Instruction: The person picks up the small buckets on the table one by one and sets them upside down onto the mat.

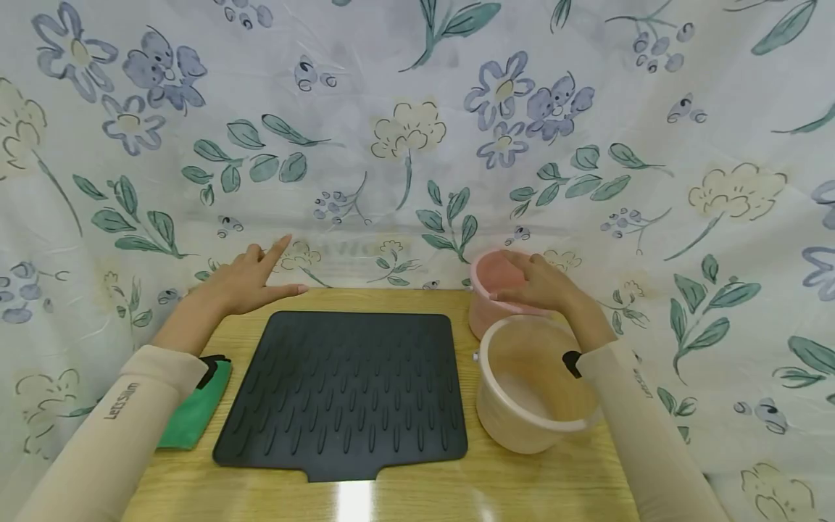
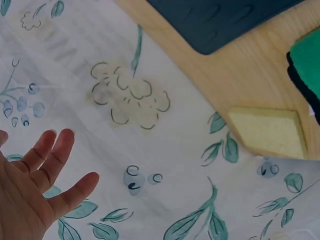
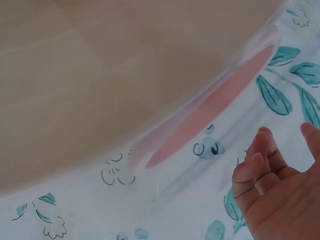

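My left hand [image 1: 251, 279] is held in the air by the far left corner of the black ridged mat [image 1: 352, 391], thumb and forefinger spread and nothing in its grasp. In the left wrist view its fingers [image 2: 55, 157] are spread apart. On the right, my right hand [image 1: 538, 281] hovers over the pink bucket [image 1: 485, 312], overlapping its rim in the head view. Its fingers [image 3: 252, 172] are loosely bent around nothing in the right wrist view. Nearer than the pink bucket stands a cream bucket [image 1: 515, 431], under my right wrist.
A green cloth [image 1: 196, 417] with a black edge lies left of the mat, partly behind my left sleeve. Beside it is a flat pale yellow block [image 2: 270, 132] near the table edge. A floral curtain [image 1: 365, 159] hangs behind the wooden table [image 1: 417, 493] and at both sides.
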Demonstrator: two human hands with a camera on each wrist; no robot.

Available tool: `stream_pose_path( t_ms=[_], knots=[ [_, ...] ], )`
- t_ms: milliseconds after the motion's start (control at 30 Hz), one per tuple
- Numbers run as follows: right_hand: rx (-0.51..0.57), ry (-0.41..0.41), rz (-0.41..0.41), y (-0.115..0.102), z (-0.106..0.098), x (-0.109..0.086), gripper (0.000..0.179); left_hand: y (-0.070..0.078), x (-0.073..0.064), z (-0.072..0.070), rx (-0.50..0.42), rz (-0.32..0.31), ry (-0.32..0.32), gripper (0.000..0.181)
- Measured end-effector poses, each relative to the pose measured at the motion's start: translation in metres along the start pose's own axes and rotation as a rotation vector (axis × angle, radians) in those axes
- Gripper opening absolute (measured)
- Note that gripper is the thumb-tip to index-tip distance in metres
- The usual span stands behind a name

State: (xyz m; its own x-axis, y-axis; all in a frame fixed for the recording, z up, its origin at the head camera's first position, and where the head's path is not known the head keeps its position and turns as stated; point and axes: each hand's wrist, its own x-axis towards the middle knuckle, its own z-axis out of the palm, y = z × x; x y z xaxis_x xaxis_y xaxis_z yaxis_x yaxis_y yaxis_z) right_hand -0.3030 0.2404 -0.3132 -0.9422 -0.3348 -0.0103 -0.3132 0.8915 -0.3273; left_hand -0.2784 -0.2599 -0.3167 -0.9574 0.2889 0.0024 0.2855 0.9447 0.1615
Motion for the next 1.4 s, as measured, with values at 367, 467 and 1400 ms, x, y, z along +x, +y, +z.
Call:
stream_pose_path(
  t_ms=[367, 467, 1400],
  knots=[
    [0.099, -0.05, -0.014, 0.007, 0.002, -0.012, 0.092, -0.004, -0.01, 0.002, -0.021, -0.004, -0.005, 0.104],
    [0.135, -0.081, -0.027, 0.011, 0.003, -0.015, 0.091, -0.003, -0.01, 0.005, -0.013, 0.005, -0.027, 0.104],
    [-0.071, -0.056, -0.037, 0.02, 0.008, -0.043, 0.077, 0.005, -0.04, 0.04, -0.084, 0.088, 0.005, 0.099]
  ],
)
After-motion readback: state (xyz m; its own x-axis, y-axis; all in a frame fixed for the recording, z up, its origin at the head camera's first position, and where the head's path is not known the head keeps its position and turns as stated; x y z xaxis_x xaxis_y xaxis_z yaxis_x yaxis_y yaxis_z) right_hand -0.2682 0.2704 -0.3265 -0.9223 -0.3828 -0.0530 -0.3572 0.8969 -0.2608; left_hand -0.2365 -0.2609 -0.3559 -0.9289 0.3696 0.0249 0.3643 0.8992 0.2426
